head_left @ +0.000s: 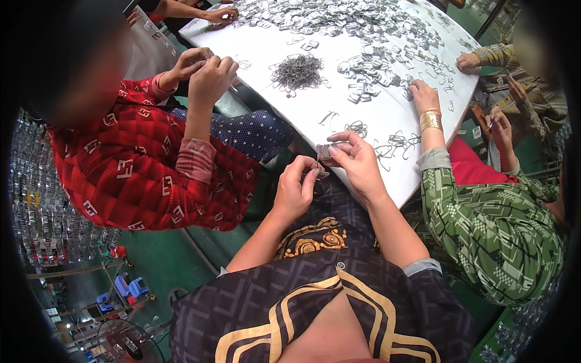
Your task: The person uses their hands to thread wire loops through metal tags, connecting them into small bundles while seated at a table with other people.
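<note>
1. Fingers (310, 181) of the left hand (295, 192) pinch a small thin metal piece (323, 174); those of the right hand (362, 164) grip a small shiny metal piece (327, 155). Both pieces are just off the table's near edge, close together.
2. Far left, racks (42, 199) of shiny hanging pieces stand over a green floor (160, 266), with blue stools (130, 285) and a fan (123, 342) lower down.
3. Beside them, a co-worker in red (163, 151) holds both hands together; what is between them is unclear.
4. Across the white table (254, 63) lie a tangled pile of wire loops (299, 71), a broad spread of flat metal pieces (363, 30), and loose wire loops (396, 144) nearer the right hand.
5. Rightward, a co-worker in green (466, 206), wearing a gold bracelet (431, 120), reaches onto the table.
6. Left forearm angles up and rightward, thumb against forefinger.
7. Right forearm leans up and leftward, thumb pressed on its piece, fingers curled.
</note>
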Demonstrator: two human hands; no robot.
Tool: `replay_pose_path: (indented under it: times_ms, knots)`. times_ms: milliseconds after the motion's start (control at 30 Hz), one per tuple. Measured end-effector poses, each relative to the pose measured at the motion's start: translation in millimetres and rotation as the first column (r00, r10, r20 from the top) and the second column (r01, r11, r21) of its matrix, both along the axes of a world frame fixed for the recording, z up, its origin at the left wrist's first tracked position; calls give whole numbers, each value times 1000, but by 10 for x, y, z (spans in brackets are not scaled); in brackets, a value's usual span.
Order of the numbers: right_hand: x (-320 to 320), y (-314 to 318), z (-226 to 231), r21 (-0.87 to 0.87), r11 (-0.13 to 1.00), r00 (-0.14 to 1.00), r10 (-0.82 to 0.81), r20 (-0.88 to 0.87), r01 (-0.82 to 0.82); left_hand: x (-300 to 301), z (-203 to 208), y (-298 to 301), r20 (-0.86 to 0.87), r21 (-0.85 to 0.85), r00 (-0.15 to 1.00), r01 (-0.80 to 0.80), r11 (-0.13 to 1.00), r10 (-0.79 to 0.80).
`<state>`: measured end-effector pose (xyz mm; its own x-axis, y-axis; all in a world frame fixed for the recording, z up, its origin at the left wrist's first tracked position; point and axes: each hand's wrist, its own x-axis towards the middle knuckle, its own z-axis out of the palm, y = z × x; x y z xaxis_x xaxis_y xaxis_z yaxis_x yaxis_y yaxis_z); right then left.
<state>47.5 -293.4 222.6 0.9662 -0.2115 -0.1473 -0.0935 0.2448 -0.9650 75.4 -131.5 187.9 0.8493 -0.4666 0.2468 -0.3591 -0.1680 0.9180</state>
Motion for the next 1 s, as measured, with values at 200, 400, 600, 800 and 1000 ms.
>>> replay_pose_path:
  times_ms: [200, 400, 600, 800, 1000]
  knots:
    - [-100, 67, 185, -202, 979, 998, -14, 55, 24, -37, 72, 53, 30, 23, 1000, -7, 1000, 6]
    - [-115, -67, 154, -383, 924, 994, 44, 100, -3, -4, 109, -33, 96, 44, 995, 34, 998, -39]
    - [-160, -69, 117, -489, 871, 996, 73, 44, -42, -8, 103, -89, 155, 62, 987, 20, 998, -30]
    - [-167, -25, 76, -569, 822, 989, 67, 128, 17, 22, -26, -72, 203, 126, 978, 12, 992, -38]
    - [-163, 28, -49, -686, 722, 959, 128, 253, 85, 46, -141, -41, 226, 177, 973, 5, 984, -46]
